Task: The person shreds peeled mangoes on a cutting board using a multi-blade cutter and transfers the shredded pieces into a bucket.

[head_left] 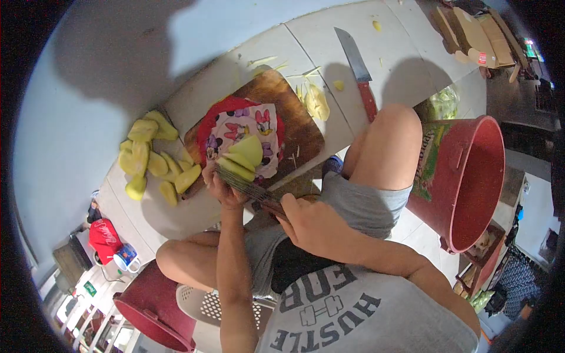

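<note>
My left hand (223, 189) is closed round a pale green fruit (246, 150), which is split into several slices standing apart at its top. Wrapped round a dark handle, my right hand (318, 226) holds a knife whose grey blade (242, 183) lies against the fruit's lower side. Below them is a cloth with cartoon prints (268, 126) on a red round item (207, 126), on a wooden board (297, 120). Several peeled yellow-green pieces (141, 153) are heaped left of the board.
A large knife with a red handle (366, 100) lies on the tiled surface (318, 35). Near the board are peelings (316, 103). One red bucket (485, 182) stands at the right, another (156, 306) at the lower left. Cardboard (482, 35) is at the upper right.
</note>
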Demonstrator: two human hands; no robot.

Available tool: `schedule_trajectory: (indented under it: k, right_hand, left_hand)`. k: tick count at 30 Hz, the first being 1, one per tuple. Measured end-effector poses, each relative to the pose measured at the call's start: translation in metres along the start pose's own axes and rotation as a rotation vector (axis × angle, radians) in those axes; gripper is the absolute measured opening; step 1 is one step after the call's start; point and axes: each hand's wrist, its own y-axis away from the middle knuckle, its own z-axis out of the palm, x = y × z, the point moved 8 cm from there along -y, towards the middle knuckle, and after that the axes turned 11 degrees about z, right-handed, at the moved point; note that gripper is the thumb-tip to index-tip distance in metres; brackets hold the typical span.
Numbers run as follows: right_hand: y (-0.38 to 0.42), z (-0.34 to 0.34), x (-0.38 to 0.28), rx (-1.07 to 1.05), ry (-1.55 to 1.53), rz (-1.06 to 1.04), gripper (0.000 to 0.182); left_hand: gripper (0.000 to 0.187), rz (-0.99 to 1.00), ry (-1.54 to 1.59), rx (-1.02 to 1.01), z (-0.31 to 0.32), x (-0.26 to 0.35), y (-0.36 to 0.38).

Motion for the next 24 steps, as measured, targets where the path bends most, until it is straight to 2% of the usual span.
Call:
schedule_trajectory:
  k: [1, 3, 5, 10, 14, 17, 20, 24]
  right_hand:
    - [-0.001, 0.000, -0.001, 0.021, -0.010, -0.012, 0.027]
    - [-0.008, 0.006, 0.004, 0.023, -0.027, -0.017, 0.027]
    - [-0.016, 0.014, 0.009, 0.022, -0.047, -0.024, 0.027]
    - [-0.055, 0.054, 0.029, 0.036, 0.010, -0.013, 0.029]
    - [-0.049, 0.044, 0.026, 0.031, 0.004, 0.010, 0.029]
    - [-0.029, 0.023, 0.017, -0.027, -0.010, 0.017, 0.028]
    - [-0.006, -0.006, -0.003, 0.019, -0.032, -0.050, 0.029]
    - [0.003, -0.006, -0.002, 0.001, -0.046, -0.003, 0.028]
  left_hand:
    - [0.055, 0.140, -0.127, 0.010, -0.002, 0.023, -0.014]
    - [0.056, 0.276, -0.254, 0.020, -0.002, 0.049, -0.027]
    - [0.055, 0.161, -0.271, -0.019, -0.003, 0.045, -0.029]
    - [0.052, 0.213, -0.264, 0.010, -0.005, 0.048, -0.031]
    - [0.052, 0.209, -0.259, -0.002, -0.002, 0.051, -0.036]
    - [0.055, 0.175, -0.278, 0.061, -0.004, 0.049, -0.031]
    - [0.058, 0.146, -0.248, 0.087, -0.004, 0.041, -0.023]
    - [0.061, 0.129, -0.261, 0.134, -0.002, 0.025, -0.010]
